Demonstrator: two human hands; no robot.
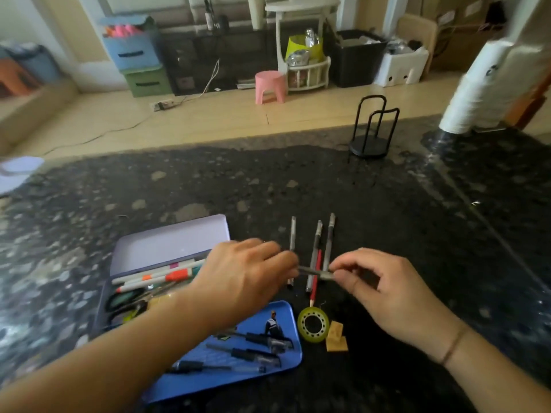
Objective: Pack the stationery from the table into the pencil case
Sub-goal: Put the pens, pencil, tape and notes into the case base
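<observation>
An open blue pencil case [103,299] with a lilac inner lid [167,242] lies at the near left, holding markers and black scissors [123,302]. A blue tray [286,362] in front of it carries three black pens. My left hand [241,278] and my right hand [384,290] both pinch a grey pen [316,272] held crosswise between them, just above the table. Under it lie three grey pens [329,236] and a red pencil [316,278]. A yellow tape roll [313,324] and tan erasers [336,338] rest nearby.
The dark speckled countertop [268,189] stretches far ahead. A black wire holder [371,129] stands at the back right and a white roll [483,93] at the far right. A white paper [15,174] lies at the left edge.
</observation>
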